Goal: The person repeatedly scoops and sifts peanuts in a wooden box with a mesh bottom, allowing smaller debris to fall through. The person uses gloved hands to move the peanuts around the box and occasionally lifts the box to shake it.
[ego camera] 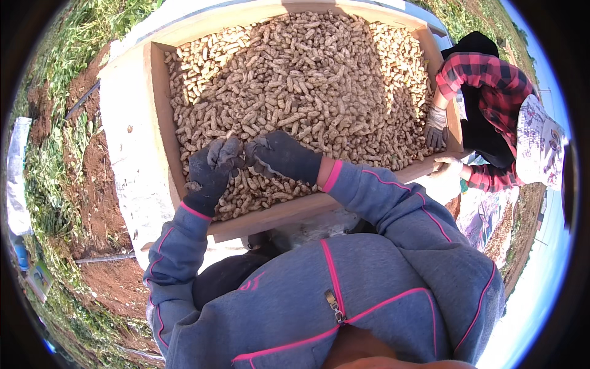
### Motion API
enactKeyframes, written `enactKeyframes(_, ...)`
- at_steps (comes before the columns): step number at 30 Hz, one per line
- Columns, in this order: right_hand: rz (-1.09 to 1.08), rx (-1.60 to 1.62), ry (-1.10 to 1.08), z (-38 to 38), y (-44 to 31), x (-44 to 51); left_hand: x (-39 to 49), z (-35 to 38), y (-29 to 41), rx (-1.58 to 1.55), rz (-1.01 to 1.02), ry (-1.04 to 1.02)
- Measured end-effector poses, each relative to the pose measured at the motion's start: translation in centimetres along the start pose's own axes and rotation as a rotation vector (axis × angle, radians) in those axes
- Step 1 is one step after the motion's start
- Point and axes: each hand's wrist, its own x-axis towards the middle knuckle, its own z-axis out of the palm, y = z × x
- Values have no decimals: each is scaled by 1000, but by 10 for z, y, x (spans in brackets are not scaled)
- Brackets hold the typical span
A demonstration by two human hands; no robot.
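Unshelled peanuts [295,87] fill a shallow wooden tray [276,213] in front of me. Over its near left part, my left hand [211,170] and my right hand [285,156], both in dark, dirt-covered work gloves, are close together just above the peanuts. The fingers of both hands are bent and their tips nearly meet. Something small may be between the fingertips, but glove fabric and shadow hide it, so I cannot tell whether either hand holds a peanut.
At the tray's right end a co-worker in a red and black checked shirt [488,74] bends over, one gloved hand [436,129] on the peanuts, the other at the tray's edge. White sheeting [124,138] lies left of the tray. Green plants [55,184] and reddish soil lie beyond.
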Motion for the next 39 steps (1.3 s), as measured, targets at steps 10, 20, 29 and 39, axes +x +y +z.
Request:
enactKeyframes(10, 548, 40, -561, -34, 34, -125, -2, -29, -50, 381, -10, -170)
enactKeyframes(20, 64, -1244, -453, -21, 146, -185, 12, -19, -42, 472, 140, -31)
enactKeyframes(29, -62, -830, -410, -15, 160, -170, 21, -28, -30, 895, 575, 93)
enactKeyframes(39, -14, -389, 259, -145, -38, -29, 30, -121, -62, 1440, 381, 527)
